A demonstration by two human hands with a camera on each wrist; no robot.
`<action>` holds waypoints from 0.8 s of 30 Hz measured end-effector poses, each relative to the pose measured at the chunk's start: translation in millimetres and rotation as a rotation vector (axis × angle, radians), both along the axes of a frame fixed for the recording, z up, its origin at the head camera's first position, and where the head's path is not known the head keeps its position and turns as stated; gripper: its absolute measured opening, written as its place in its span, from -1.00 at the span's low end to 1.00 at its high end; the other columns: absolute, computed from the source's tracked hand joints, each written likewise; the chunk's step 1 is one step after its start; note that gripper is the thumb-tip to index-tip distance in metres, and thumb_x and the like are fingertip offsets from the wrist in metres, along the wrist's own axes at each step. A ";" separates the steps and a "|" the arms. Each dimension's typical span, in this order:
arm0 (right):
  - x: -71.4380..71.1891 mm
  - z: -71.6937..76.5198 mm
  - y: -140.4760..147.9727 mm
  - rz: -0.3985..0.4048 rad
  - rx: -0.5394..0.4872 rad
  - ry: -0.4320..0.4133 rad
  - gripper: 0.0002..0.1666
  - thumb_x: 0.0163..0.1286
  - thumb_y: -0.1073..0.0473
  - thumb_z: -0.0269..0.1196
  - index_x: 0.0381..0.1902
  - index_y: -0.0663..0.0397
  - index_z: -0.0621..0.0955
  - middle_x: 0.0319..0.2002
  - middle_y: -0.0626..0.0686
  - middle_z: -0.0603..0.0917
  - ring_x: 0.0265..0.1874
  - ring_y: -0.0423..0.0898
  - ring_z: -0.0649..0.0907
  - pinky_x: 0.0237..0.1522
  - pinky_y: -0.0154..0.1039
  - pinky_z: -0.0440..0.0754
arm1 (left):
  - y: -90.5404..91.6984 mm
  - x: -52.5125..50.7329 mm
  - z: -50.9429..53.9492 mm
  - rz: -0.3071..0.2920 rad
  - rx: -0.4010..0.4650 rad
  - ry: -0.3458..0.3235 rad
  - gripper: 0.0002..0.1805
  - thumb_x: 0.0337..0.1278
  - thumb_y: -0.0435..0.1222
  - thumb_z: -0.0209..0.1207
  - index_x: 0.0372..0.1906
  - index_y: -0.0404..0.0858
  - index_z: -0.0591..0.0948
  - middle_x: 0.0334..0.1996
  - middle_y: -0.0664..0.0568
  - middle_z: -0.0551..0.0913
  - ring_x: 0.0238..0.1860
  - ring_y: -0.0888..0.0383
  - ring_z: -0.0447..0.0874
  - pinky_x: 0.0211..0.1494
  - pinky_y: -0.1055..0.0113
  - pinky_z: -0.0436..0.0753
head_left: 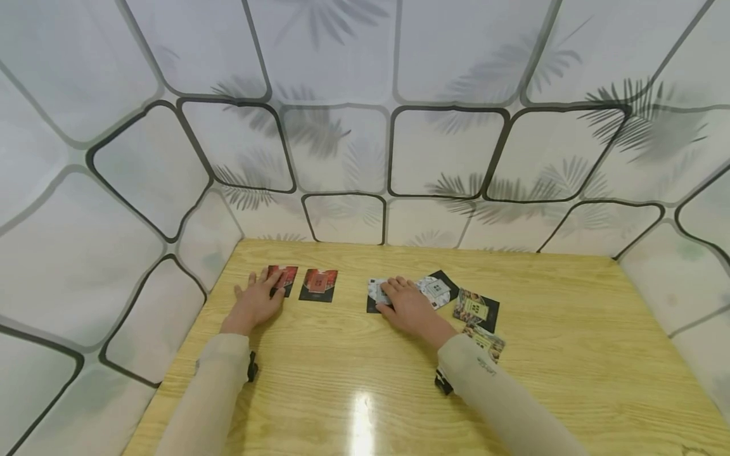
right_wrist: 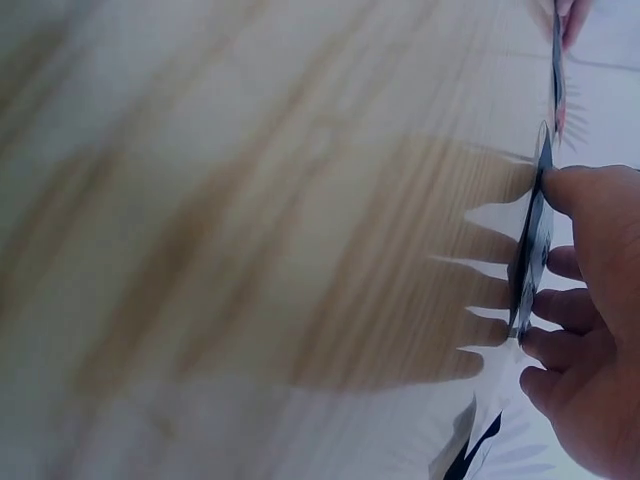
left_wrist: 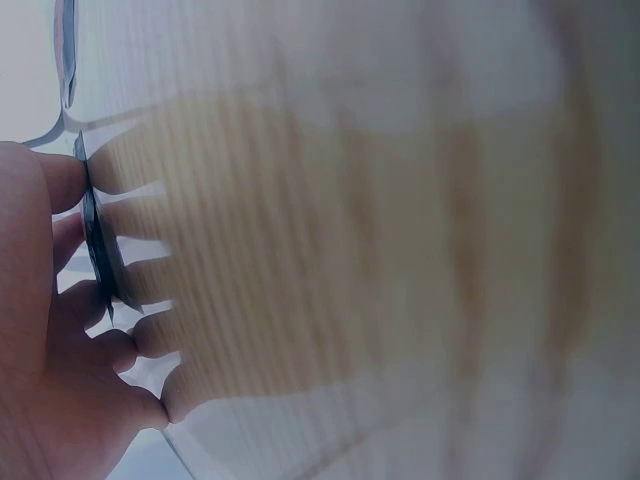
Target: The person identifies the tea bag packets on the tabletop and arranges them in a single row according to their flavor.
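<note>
Left hand [head_left: 255, 306] on red card [head_left: 289, 277], right hand [head_left: 408, 305] on pale card [head_left: 372, 293] — both grips extended, nothing pinched. Drag rightward and we could skew the adjacent card [head_left: 437, 289].

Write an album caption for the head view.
Left grip rests on a red-and-black card, right grip on a grey-and-black card.

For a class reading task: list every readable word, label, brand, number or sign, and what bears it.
None reads clearly.
Red-and-black rectangular cards: panel marks too small.
White-and-black rectangular cards: panel marks too small.
Multicoloured rectangular cards, yellow panels: marks too small.
Beige fabric right sleeve: dark lettering, blurred.
</note>
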State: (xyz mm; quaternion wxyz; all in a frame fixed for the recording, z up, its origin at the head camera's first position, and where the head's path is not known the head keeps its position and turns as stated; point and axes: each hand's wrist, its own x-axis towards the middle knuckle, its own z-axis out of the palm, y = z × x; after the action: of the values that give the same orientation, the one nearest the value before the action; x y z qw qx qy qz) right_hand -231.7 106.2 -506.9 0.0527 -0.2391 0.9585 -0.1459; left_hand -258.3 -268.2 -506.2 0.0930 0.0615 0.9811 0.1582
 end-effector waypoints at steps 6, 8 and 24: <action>-1.5 -3.0 -5.4 -0.009 0.007 0.008 -0.24 0.69 -0.18 0.07 0.59 0.20 0.36 0.56 0.32 0.37 0.60 0.31 0.30 0.64 0.22 0.18 | -0.7 1.3 -2.3 0.000 0.005 0.002 -0.32 0.70 -0.03 -0.17 0.71 -0.19 0.11 0.67 -0.43 -0.08 0.64 -0.57 -0.22 0.45 -0.71 -0.18; -2.2 -3.9 -7.1 -0.015 0.011 0.026 -0.25 0.68 -0.19 0.07 0.57 0.19 0.37 0.55 0.31 0.40 0.59 0.31 0.33 0.63 0.22 0.21 | -0.8 1.3 -2.6 -0.001 0.008 0.005 -0.31 0.70 -0.02 -0.18 0.71 -0.19 0.11 0.68 -0.43 -0.08 0.64 -0.57 -0.23 0.45 -0.71 -0.18; -7.4 -6.9 -25.0 -0.047 -0.003 0.043 -0.25 0.67 -0.20 0.10 0.54 0.20 0.41 0.51 0.30 0.46 0.55 0.28 0.40 0.61 0.20 0.27 | -0.4 -0.1 0.0 0.001 0.004 -0.010 -0.31 0.70 -0.02 -0.18 0.72 -0.18 0.10 0.68 -0.42 -0.10 0.65 -0.56 -0.25 0.46 -0.70 -0.19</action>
State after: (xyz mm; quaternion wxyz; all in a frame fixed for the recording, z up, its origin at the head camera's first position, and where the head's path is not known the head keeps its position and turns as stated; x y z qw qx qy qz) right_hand -239.1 81.2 -513.8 0.0281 -0.2197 0.9646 -0.1434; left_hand -258.4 -268.6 -506.2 0.0980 0.0605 0.9803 0.1607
